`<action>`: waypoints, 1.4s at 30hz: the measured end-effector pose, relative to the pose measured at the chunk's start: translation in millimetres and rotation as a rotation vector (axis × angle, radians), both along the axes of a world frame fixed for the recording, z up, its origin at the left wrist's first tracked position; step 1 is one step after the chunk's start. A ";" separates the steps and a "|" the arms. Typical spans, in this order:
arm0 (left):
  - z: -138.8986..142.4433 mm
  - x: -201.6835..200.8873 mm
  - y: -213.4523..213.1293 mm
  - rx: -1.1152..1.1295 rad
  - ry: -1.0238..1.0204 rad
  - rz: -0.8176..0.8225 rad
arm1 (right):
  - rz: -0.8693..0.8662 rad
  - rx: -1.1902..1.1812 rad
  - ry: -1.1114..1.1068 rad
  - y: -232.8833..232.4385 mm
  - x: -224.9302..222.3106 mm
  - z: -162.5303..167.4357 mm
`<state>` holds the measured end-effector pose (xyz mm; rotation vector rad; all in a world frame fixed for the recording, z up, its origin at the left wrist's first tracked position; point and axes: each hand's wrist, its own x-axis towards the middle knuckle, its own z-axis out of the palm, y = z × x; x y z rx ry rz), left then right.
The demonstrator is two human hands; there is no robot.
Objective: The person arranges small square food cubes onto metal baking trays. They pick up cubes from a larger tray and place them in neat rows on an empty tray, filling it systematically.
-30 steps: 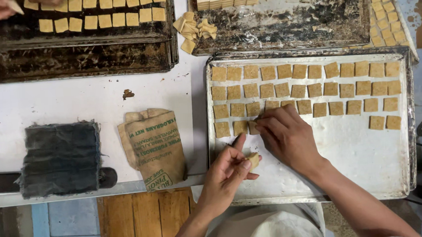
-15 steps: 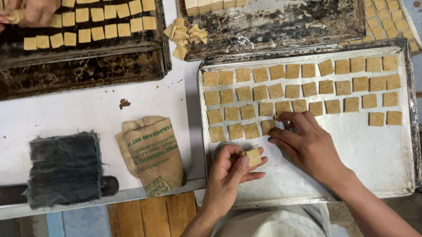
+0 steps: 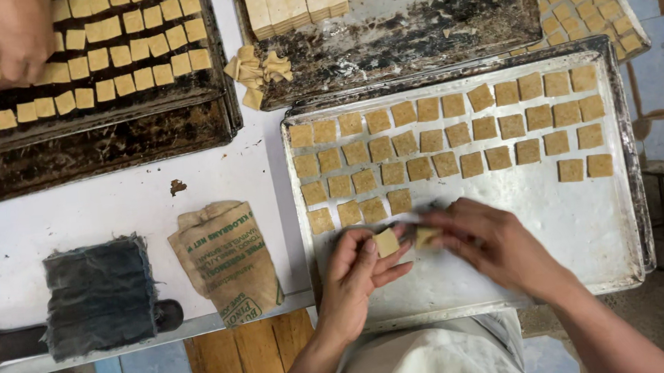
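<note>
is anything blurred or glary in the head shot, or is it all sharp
Head view: the right hand is smeared by motion blur, the left hand only slightly; the dough squares on the metal tray are sharp; light is soft and even, no harsh glare.

Head camera, straight down, close

Your left hand [image 3: 356,276]: bare, no glove, no ring or band that you can make out.
Your right hand [image 3: 494,242]: bare as well, slightly blurred, nothing worn on the fingers.
Your forearms: uncovered to the frame's lower edge, no sleeve showing on either.
Your off-white cloth garment [image 3: 432,359]: pale, creased fabric at your front, between both forearms.
</note>
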<state>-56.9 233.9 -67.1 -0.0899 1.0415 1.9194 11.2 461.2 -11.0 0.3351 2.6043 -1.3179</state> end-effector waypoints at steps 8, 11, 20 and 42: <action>7.4 8.6 15.1 0.045 0.174 -0.109 | 0.036 0.497 0.464 8.6 -21.0 -19.6; 5.7 12.2 22.7 0.053 0.190 -0.129 | 0.143 0.536 0.500 8.4 -24.6 -14.5; 6.2 13.7 26.6 -0.017 0.165 -0.145 | 0.036 0.281 0.399 20.2 2.5 6.7; 22.7 32.1 85.0 -0.078 0.492 -0.261 | -0.102 0.355 0.429 70.8 22.1 -8.5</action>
